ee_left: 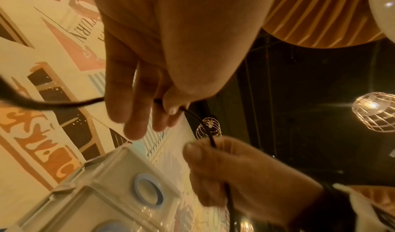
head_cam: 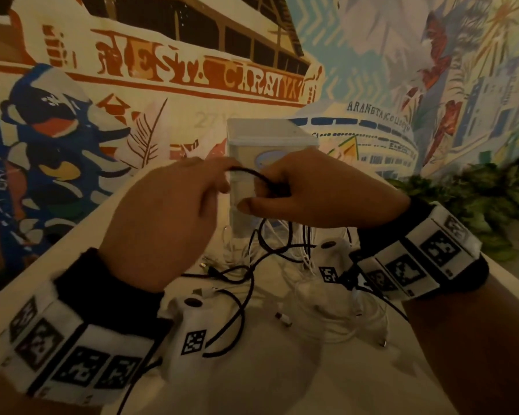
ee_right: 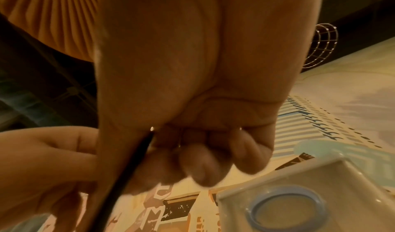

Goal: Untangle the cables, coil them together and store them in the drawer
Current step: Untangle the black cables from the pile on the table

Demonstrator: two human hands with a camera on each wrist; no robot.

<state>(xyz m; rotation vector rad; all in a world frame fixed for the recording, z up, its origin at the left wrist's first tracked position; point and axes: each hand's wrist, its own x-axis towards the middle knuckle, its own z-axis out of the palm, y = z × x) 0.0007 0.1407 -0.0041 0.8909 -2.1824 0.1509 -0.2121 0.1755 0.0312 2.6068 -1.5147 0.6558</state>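
Note:
A black cable (head_cam: 252, 175) arcs between my two hands, held up in front of the small white plastic drawer unit (head_cam: 264, 139). My left hand (head_cam: 210, 172) pinches it between thumb and forefinger; the pinch shows in the left wrist view (ee_left: 173, 107). My right hand (head_cam: 270, 190) has its fingers curled round the same cable (ee_right: 126, 169). The rest of the black cable (head_cam: 240, 319) loops down onto the table, crossing several white cables (head_cam: 306, 259) that lie in a tangle below my hands.
The white table (head_cam: 312, 384) runs along a painted mural wall (head_cam: 162, 79). Green plants (head_cam: 492, 199) stand at the right. The drawer unit shows blue ring handles (ee_left: 147, 191). Loose white plugs (head_cam: 283, 319) lie near the table's middle.

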